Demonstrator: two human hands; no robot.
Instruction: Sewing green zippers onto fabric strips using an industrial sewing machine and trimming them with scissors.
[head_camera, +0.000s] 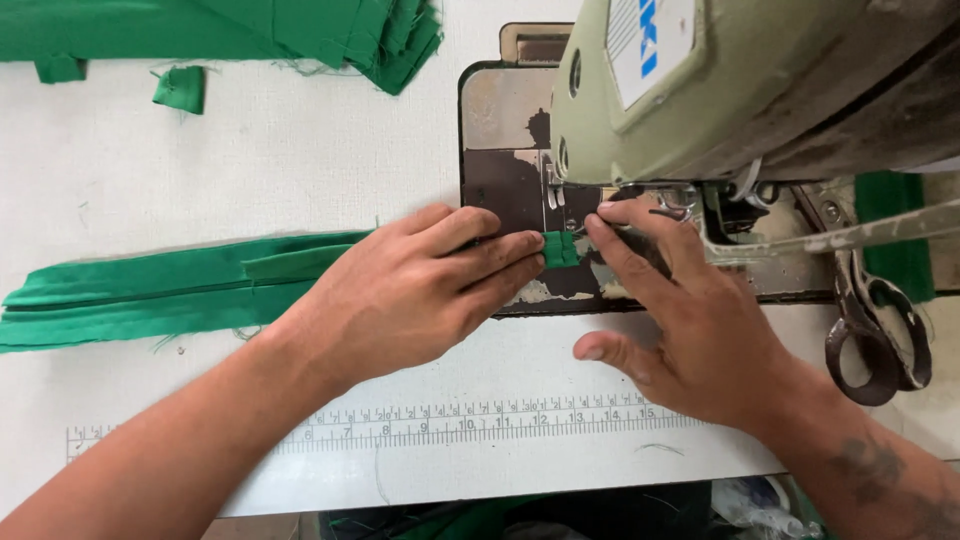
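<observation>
Hands: two. Left hand (420, 290) lies flat, fingers pressing the green strip (170, 290); right hand (680, 320) spread, fingertips at the strip's folded end (560, 248).
Strip: one, running left across the tabletop (250, 170) to the sewing machine (740, 90).
Scissors (880, 330): one, right.
Fabric pile (300, 30): far left.
Ruler (450, 425): near edge.
Room: open white tabletop far left.

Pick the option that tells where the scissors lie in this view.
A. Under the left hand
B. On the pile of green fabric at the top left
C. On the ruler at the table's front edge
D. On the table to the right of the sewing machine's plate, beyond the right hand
D: the scissors lie on the table at the right edge, past the right hand, while the left hand presses the green fabric strip.
</observation>
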